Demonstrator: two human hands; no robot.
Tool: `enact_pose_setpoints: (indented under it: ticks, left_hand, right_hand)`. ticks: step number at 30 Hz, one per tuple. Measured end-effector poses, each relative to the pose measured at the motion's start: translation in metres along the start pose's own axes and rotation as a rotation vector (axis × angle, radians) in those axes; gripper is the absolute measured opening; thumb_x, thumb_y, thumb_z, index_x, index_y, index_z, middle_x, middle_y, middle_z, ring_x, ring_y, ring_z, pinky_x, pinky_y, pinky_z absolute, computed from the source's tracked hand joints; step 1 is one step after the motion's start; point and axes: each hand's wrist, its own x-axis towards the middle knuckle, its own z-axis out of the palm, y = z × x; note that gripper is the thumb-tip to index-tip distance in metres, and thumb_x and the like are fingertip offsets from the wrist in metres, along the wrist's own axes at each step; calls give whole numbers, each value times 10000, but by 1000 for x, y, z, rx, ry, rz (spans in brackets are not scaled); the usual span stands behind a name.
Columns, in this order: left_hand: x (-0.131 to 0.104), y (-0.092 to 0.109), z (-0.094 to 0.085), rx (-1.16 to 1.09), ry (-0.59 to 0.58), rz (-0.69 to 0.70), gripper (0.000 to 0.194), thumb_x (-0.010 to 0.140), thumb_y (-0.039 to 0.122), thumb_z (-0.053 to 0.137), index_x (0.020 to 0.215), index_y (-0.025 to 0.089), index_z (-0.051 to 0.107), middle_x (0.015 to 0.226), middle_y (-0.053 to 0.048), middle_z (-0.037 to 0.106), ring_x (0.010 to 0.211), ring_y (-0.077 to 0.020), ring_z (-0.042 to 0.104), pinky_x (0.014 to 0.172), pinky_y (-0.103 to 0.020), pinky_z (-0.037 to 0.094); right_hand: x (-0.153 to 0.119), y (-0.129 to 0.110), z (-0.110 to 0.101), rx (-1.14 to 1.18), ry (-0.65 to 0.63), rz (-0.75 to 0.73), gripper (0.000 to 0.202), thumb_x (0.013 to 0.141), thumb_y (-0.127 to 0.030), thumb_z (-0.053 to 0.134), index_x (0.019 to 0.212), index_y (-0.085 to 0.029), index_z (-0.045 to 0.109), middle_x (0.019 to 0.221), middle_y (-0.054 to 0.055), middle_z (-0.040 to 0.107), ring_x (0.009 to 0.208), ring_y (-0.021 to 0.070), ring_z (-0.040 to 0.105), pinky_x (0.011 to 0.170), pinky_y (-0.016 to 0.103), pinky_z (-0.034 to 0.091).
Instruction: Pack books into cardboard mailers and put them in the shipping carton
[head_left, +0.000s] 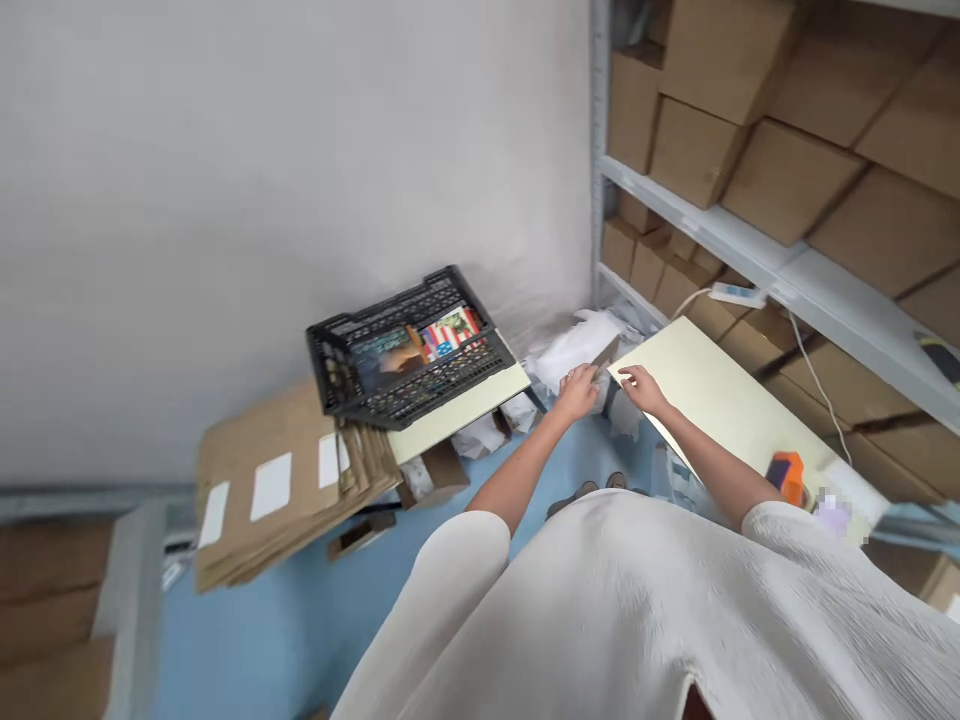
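Observation:
My left hand (577, 392) is out in front of my body, its fingers curled together beside a small greyish-brown flat piece (606, 353). Whether the fingers grip that piece or something thinner is too small to make out. Just to the right, my right hand (643, 390) hovers at the near-left corner of a cream tabletop (712, 385), fingers bent but apart, with nothing visible in them. Behind both hands lies crumpled white wrapping (577, 345). To the left, a black plastic crate (405, 405) holds colourful printed packages (452, 333).
Flattened cardboard boxes (262, 440) with white labels lean at the left. Shelving (697, 215) full of brown cartons (791, 180) lines the right. A power strip (738, 295) and its cable hang there. An orange tape dispenser (789, 476) sits on the cream tabletop.

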Motion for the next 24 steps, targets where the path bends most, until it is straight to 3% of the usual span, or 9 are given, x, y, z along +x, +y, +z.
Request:
enact_pose_setpoints:
  ticks: [5,13,19,24]
  left_hand:
    - [-30,-44,-39,-2,113,-190,593,1066,255,535,1659,260,513,1727,-130,492,1588,-319,451,1291,-510,399]
    - [-84,-125,-92,-32,307,-390,577,1066,243,540,1643,243,528,1727,-127,493,1597,-307,446,1301,-495,396]
    - [-91,-207,-150,-49,436,-386,557,1078,251,520,1635,239,542,1725,-132,494,1596,-309,455,1286,-483,423]
    - [-85,-275,-193,-66,433,-395,571,1077,237,503,1646,259,542,1710,-125,517,1590,-326,460,1294,-504,420]
  right_hand:
    - [62,-46,47,19,-166,-161,330,973,-227,579,1252,-207,756,1282,121,718,978,222,733,1009,423,624]
    - [119,-141,141,93,-323,-397,359,973,-222,553,1271,-209,752,1303,123,717,999,226,729,991,415,622]
    - [172,-222,200,82,-334,-538,340,997,-261,554,1264,-222,760,1317,128,711,1121,268,704,1041,448,600]
    - [214,-276,242,-7,-269,-526,366,992,-248,553,1280,-216,776,1317,140,728,1220,301,682,1125,483,558]
